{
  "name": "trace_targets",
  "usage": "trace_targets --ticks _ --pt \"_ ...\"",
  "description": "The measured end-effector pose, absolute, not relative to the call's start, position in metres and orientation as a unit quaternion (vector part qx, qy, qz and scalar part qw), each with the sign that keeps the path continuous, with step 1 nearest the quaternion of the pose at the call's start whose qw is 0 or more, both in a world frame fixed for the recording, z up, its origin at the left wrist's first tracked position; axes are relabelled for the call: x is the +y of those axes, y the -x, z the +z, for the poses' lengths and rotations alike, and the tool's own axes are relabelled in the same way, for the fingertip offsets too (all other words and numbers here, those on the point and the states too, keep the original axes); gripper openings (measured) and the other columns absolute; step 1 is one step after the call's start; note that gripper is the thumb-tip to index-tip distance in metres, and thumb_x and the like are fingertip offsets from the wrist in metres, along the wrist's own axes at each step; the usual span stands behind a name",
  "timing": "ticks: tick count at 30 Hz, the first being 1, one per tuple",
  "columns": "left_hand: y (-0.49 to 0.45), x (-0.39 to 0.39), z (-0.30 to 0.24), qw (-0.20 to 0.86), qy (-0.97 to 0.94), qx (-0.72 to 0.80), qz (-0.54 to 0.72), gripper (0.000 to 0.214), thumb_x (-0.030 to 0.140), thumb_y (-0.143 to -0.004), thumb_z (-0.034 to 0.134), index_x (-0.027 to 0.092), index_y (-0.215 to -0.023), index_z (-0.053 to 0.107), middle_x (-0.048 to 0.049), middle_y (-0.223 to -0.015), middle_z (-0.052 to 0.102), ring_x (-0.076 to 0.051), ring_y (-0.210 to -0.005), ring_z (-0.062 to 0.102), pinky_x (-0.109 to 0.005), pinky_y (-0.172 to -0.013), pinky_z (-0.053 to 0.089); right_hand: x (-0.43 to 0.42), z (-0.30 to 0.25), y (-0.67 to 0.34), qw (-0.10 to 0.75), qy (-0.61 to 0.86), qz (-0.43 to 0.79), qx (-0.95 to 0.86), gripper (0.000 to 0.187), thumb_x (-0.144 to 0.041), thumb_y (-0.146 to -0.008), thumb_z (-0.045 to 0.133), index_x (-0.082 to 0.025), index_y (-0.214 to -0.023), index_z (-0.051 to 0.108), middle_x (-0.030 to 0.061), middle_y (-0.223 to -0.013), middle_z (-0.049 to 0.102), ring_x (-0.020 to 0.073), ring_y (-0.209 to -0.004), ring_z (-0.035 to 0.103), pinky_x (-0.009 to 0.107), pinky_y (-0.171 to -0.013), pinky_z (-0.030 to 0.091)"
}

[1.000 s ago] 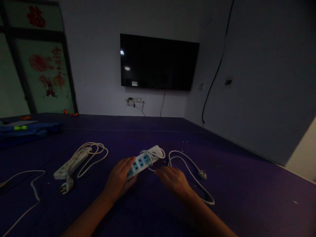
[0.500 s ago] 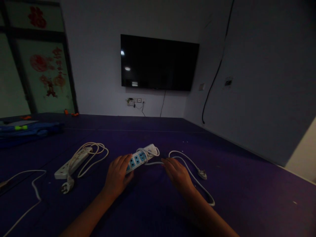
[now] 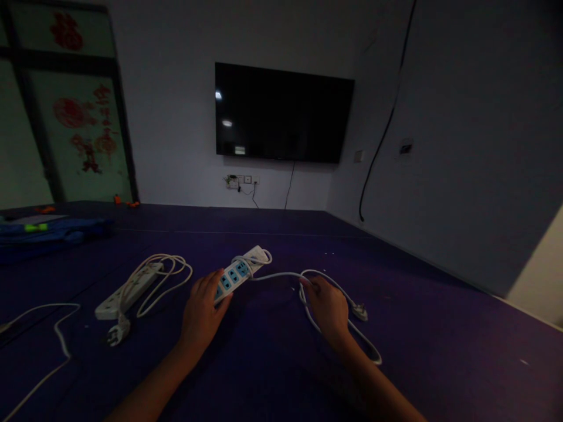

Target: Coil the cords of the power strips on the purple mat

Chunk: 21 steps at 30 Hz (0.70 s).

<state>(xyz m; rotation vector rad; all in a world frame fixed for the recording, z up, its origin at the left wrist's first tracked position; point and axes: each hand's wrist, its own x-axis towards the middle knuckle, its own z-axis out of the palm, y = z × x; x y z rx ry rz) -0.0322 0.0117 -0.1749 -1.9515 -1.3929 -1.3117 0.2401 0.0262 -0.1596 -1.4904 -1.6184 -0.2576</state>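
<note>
My left hand (image 3: 203, 310) grips the near end of a white power strip (image 3: 233, 278) with blue sockets, its fingers on one side and the thumb on the other. The strip's white cord (image 3: 281, 274) loops round the far end, then runs across to the right. My right hand (image 3: 328, 308) is closed on this cord, pinching it between thumb and fingers. Beyond that hand, the rest of the cord lies in loose loops on the purple floor, ending in a plug (image 3: 359, 311).
A second white power strip (image 3: 132, 291) lies to the left with its cord coiled and its plug (image 3: 118, 332) nearby. Farther left is a thin white cable (image 3: 65, 346). Blue cloth (image 3: 57, 231) lies at the far left. A television (image 3: 284, 114) hangs on the back wall.
My left hand has shifted the strip slightly left and tilted it more. My right hand has closed on the cord and moved right, drawing the stretch between them straighter.
</note>
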Motion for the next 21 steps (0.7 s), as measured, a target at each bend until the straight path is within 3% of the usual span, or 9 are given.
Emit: trace_targets --ticks 5,13,21 --pt "0.030 0.009 -0.176 0.161 0.699 -0.519 -0.465 0.042 0.028 -0.083 0.053 0.021 -0.124 0.049 -0.0089 -0.114 0.060 -0.026 -0.104 0.055 -0.043 -0.086 0.049 0.022 -0.154 -0.234 0.496 0.538 -0.028 -0.681 0.035 -0.043 -0.091 0.036 -0.020 -0.076 0.058 0.0023 -0.061 0.063 0.0175 -0.054 0.058 0.025 -0.051 0.037" --pt "0.030 0.011 -0.182 0.171 0.762 -0.454 -0.429 0.044 0.029 -0.081 0.056 0.023 -0.125 0.049 -0.0080 -0.115 0.062 -0.024 -0.104 0.057 -0.041 -0.084 0.050 0.012 -0.160 -0.227 0.465 0.341 -0.206 -0.790 0.029 -0.027 -0.092 0.038 -0.019 -0.077 0.062 0.0035 -0.063 0.061 0.0132 -0.054 0.056 0.022 -0.051 0.038" --pt "0.017 -0.006 -0.180 0.155 0.828 -0.362 -0.399 0.048 0.024 -0.077 0.058 0.022 -0.124 0.050 -0.0091 -0.113 0.064 -0.024 -0.107 0.055 -0.041 -0.088 0.048 0.009 -0.143 -0.241 0.487 0.308 -0.303 -0.760 0.031 -0.033 -0.093 0.042 -0.017 -0.080 0.065 0.0018 -0.061 0.062 0.0095 -0.052 0.054 0.020 -0.052 0.037"
